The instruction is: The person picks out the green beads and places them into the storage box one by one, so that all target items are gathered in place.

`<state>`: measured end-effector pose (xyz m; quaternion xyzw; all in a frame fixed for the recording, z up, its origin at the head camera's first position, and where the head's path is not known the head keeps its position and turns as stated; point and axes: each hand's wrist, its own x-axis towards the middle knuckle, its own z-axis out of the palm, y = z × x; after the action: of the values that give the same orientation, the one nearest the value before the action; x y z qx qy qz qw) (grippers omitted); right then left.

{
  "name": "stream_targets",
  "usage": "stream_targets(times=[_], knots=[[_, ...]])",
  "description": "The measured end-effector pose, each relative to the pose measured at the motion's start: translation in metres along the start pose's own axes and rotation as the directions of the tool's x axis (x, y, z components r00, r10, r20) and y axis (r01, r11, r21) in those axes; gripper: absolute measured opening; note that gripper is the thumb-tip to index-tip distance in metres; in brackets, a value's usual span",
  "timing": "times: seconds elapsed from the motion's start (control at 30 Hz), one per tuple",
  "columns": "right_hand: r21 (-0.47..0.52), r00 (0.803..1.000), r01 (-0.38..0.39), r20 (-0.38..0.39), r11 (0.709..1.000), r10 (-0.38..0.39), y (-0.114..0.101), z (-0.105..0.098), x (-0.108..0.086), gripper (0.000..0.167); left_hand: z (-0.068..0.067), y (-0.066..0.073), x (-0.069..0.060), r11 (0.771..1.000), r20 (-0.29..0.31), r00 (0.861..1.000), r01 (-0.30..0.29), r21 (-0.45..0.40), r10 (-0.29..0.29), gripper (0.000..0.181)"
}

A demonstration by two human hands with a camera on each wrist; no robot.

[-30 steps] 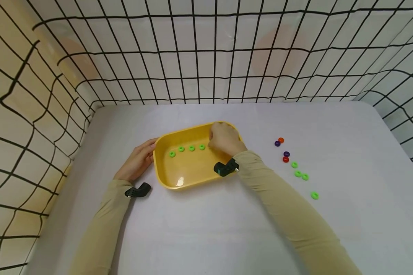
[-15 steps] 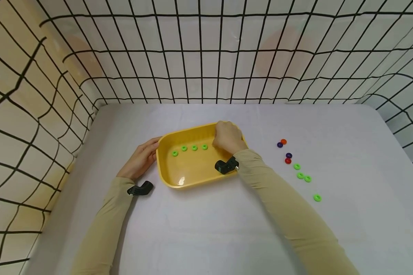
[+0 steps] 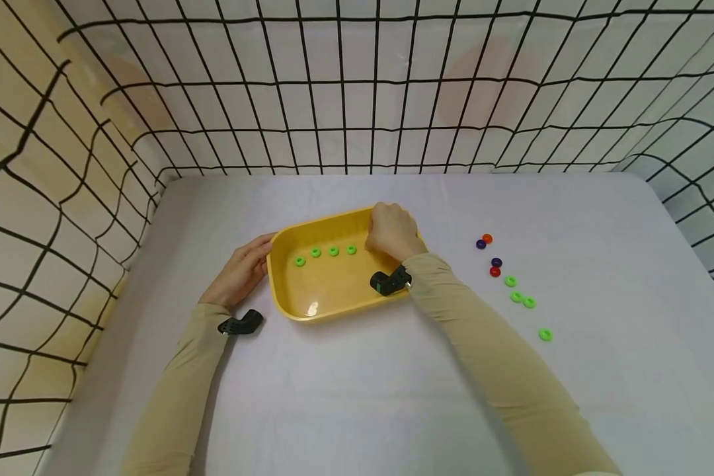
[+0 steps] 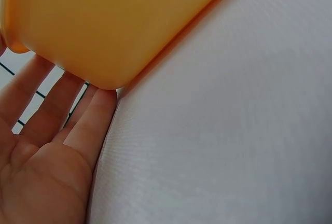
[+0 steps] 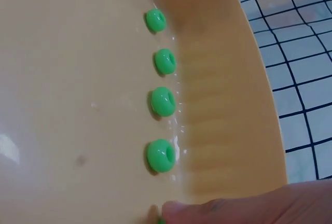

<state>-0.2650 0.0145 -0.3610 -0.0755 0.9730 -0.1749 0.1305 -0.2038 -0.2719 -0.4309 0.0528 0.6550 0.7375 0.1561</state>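
A yellow tray (image 3: 333, 291) lies slightly tilted on the table, with several green beads (image 3: 333, 251) in a row along its far side. The left hand (image 3: 238, 272) touches the tray's left end; in the left wrist view its extended fingers (image 4: 89, 123) meet the tray's outer wall (image 4: 104, 27). Inside the tray's right part is the right hand (image 3: 393, 231), fingers curled down. In the right wrist view a fingertip (image 5: 179, 211) lies against a mostly hidden green bead (image 5: 161, 221), just past the row of green beads (image 5: 163, 101).
Right of the tray lie loose beads on the white table (image 3: 357, 410): an orange bead (image 3: 487, 238), a red bead (image 3: 495, 272), two purple ones and several green ones, such as a green bead (image 3: 545, 334). A black wire grid (image 3: 357, 82) stands behind and at the sides.
Over the last second the right hand has shifted a little to the right inside the tray, away from the row of beads. The left hand stays at the tray's left end.
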Motion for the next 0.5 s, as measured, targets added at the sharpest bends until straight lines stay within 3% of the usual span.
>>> stream_targets(times=[0.3, 0.5], knots=[[0.134, 0.998, -0.022, -0.061, 0.991, 0.030, 0.013, -0.039, -0.012, 0.016, 0.003, 0.000, 0.006, 1.000, 0.005, 1.000, -0.007, -0.002, 0.007, 0.053], [0.262, 0.977, 0.032, -0.210, 0.965, 0.024, 0.043, -0.069, -0.043, 0.023, 0.000, 0.002, 0.000, 1.000, -0.005, 1.000, 0.010, -0.003, -0.010, 0.055]])
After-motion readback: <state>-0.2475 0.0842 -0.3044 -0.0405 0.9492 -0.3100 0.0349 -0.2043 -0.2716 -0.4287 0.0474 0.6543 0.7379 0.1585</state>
